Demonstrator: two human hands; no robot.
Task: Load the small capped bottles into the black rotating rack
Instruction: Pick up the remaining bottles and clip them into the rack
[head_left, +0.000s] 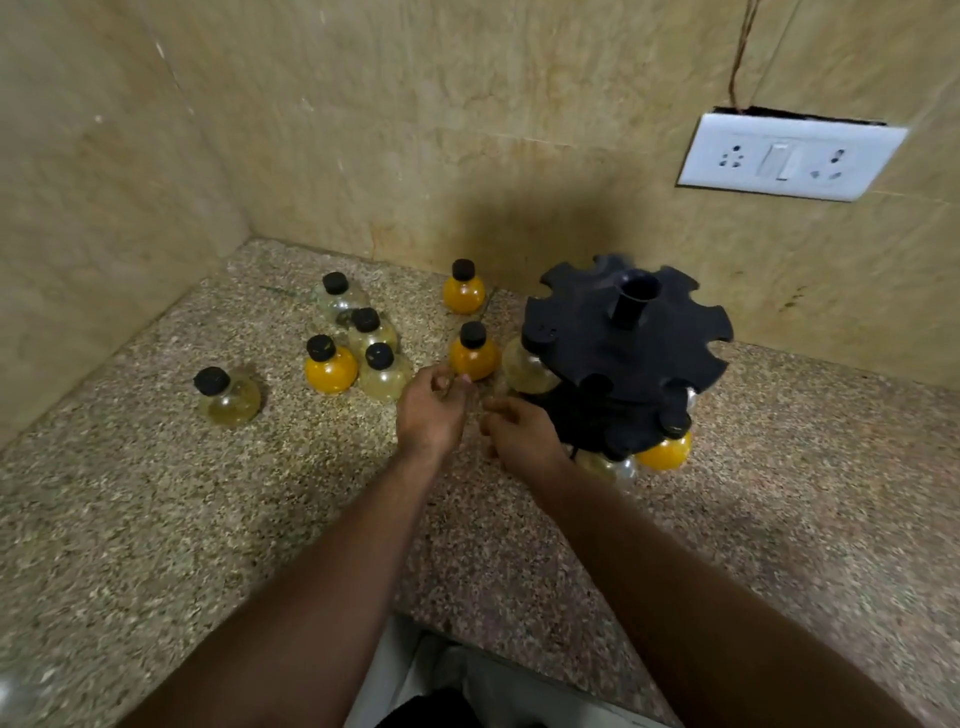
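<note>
The black rotating rack (626, 348) stands on the speckled counter at the right, with notched slots around its rim. A pale bottle (527, 369) hangs in its left slot; an orange one (667, 451) and a clear one (613, 466) hang in the lower tier at the front. Several small round black-capped bottles stand loose to the left, among them an orange bottle (472, 356) just beyond my fingers and another orange one (463, 291) near the wall. My left hand (431, 410) is empty with fingers loosely curled. My right hand (522, 434), also empty, hovers beside the rack's base.
A cluster of pale and orange bottles (358, 340) sits mid-left, and a lone pale bottle (227, 397) further left. Tiled walls close the corner behind. A white socket plate (789, 156) is on the right wall. The counter's front edge (519, 660) runs near my body.
</note>
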